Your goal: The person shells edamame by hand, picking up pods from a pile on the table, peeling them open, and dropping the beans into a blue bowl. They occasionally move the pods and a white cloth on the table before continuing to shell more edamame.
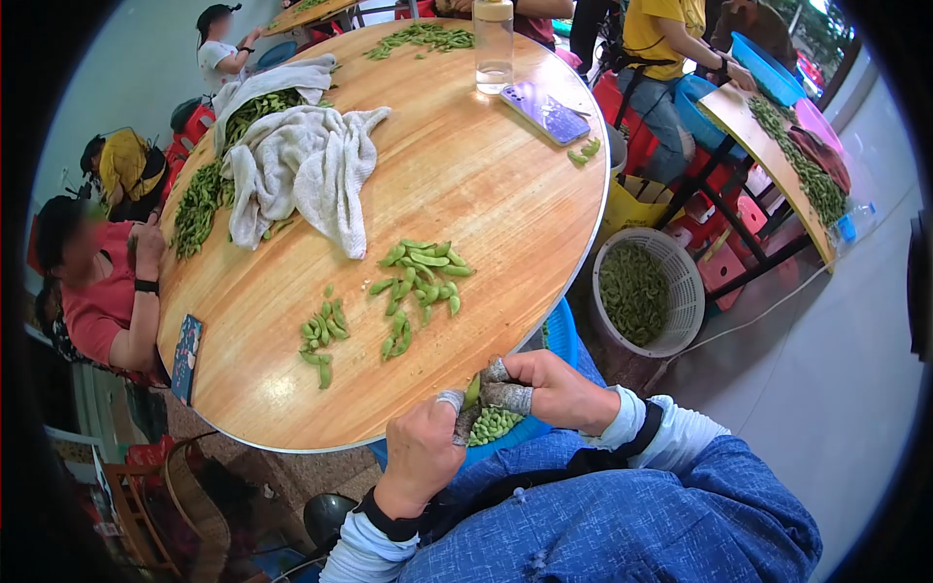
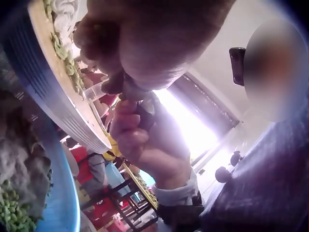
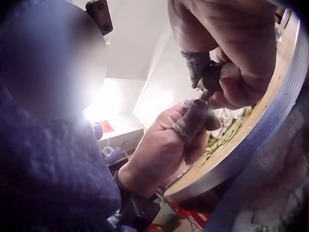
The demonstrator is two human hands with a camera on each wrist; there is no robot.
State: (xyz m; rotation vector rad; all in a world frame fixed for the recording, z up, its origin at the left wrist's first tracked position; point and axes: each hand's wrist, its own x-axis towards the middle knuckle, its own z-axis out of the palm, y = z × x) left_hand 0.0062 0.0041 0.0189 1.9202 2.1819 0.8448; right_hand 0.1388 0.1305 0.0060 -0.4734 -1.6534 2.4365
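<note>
Both hands meet at the near table edge, above a blue basin (image 1: 533,428) with shelled green beans (image 1: 494,425) in it. A green pod (image 1: 472,392) stands between the fingertips. My left hand (image 1: 425,449) and my right hand (image 1: 559,389) pinch it from either side, with grey coverings on thumbs and fingers. In the right wrist view the left hand (image 3: 161,152) and right hand (image 3: 231,53) nearly touch; the pod is mostly hidden there. The left wrist view shows the right hand (image 2: 154,145) with fingers curled, close to the left hand (image 2: 159,43).
On the round table (image 1: 466,165) lie loose pods (image 1: 420,274), a pod pile under a pale towel (image 1: 301,165), a bottle (image 1: 494,49) and a phone (image 1: 546,113). A white basket (image 1: 692,301) of pods stands on the floor at right. People sit around.
</note>
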